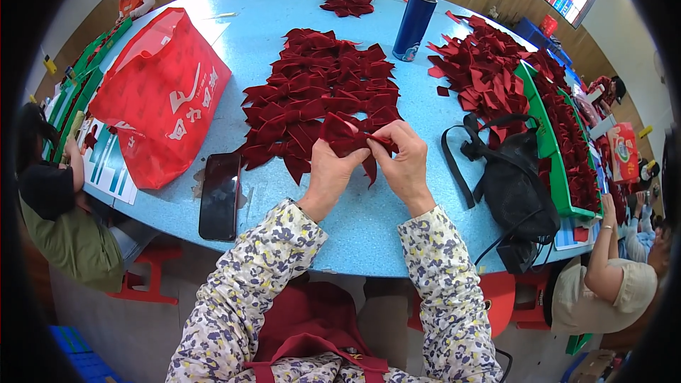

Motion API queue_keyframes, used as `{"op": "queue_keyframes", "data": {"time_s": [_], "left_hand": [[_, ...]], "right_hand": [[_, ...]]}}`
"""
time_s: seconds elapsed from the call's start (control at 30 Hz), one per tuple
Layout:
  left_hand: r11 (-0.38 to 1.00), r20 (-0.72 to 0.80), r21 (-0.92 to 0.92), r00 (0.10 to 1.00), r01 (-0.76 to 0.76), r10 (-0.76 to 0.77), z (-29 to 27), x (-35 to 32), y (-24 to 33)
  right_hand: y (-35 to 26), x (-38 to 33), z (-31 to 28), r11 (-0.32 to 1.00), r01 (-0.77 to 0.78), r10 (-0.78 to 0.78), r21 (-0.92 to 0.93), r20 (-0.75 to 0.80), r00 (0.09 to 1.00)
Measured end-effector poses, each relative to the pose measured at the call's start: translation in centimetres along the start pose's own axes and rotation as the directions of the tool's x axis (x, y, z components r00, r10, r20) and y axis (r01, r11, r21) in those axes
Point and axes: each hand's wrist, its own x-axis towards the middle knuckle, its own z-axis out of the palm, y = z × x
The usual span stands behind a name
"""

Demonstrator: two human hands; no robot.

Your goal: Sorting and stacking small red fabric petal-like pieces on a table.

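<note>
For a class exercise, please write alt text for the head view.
A person's hands hold a dark red fabric bow over a blue table, near rows of similar bows. A phone and red bag sit left, a black bag right.

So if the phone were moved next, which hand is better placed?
Probably the left hand: the phone lies on that side, farther from the right hand. Both hold a dark red bow, though.
</note>
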Motion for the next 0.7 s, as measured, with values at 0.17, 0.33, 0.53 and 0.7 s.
{"op": "queue_keyframes", "data": {"time_s": [0.17,0.33,0.53,0.7], "left_hand": [[0.987,-0.019,-0.155,0.999,-0.035,0.033,0.4,0.1,0.6],[0.989,-0.012,-0.149,1.000,-0.003,0.002,0.1,0.0,0.2],[0.991,0.043,-0.055,0.992,0.120,-0.118,0.1,-0.2,-0.2],[0.977,0.076,-0.157,0.988,0.145,-0.135,-0.3,-0.3,0.0]], "right_hand": [[0.2,0.0,-0.6,0.930,-0.170,0.176,0.325,0.013,0.984],[-0.1,-0.1,-0.2,0.879,-0.197,0.190,0.435,0.060,0.980],[0.0,-0.2,-0.1,0.988,-0.118,0.121,0.103,-0.020,0.992],[0.9,-0.2,0.7,0.670,-0.368,0.352,0.645,0.160,0.922]]}}
